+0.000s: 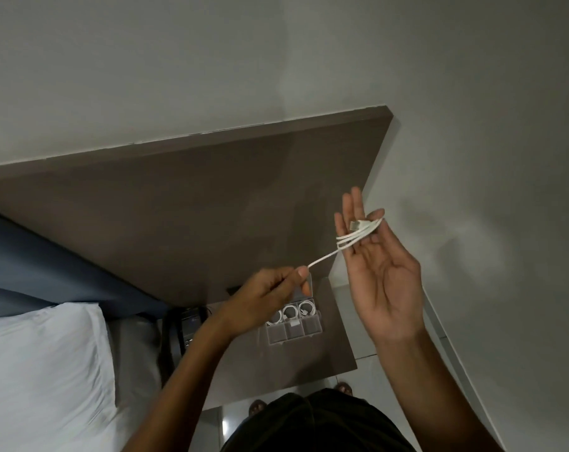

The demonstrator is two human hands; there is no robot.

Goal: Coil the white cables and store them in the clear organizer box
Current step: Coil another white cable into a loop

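Note:
A white cable [358,234] is looped several times around the fingers of my right hand [379,272], which is raised palm-up with a plug end under the thumb. One strand runs taut down-left to my left hand [270,296], pinched between thumb and forefinger. Below both hands, the clear organizer box [292,334] sits open on a small brown table [335,350]. Three of its far compartments each hold a coiled white cable [290,311]. My left hand hides the box's far left corner.
A brown headboard panel [178,197] runs along the grey wall. A bed with a white pillow [41,360] lies at the left. A dark bag [182,331] stands between bed and table. My feet show on the tiled floor [371,350].

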